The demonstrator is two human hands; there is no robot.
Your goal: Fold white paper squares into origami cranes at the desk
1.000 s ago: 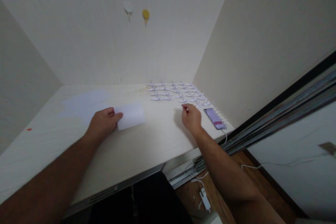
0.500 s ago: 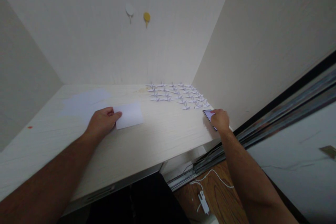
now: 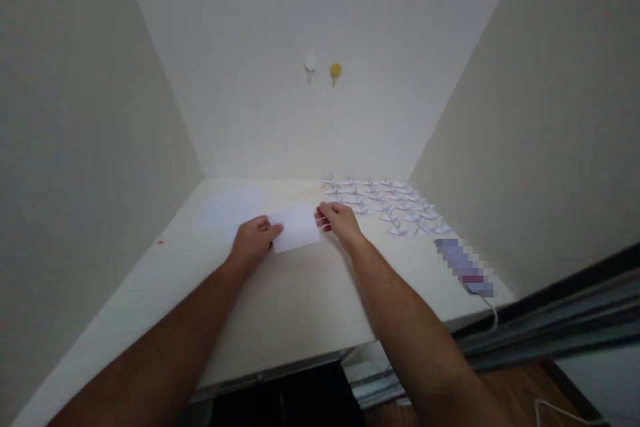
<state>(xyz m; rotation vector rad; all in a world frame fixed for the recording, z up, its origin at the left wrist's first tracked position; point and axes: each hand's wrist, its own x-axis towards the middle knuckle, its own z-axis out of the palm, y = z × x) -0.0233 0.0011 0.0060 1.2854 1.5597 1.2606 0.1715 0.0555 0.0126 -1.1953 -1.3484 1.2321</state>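
A blank white sheet of paper is held just over the table, slightly tilted. My left hand is closed on its left edge, thumb on top and fingers curled beneath. At the sheet's right edge is my right hand, its fingers loosely bent with gaps between them. Whether its fingertips touch the paper is hard to tell. Beyond that hand, several folded white paper cranes stand in rows at the back right of the table.
A phone, its screen pixelated, lies on the right of the white table, with a white cable running off the edge. Walls enclose the table's back and sides. A white hook and a yellow hook are on the back wall.
My right hand has left the phone and moved left to the paper's right edge. My left hand still holds the paper. The view has shifted, so the scene sits differently in frame.
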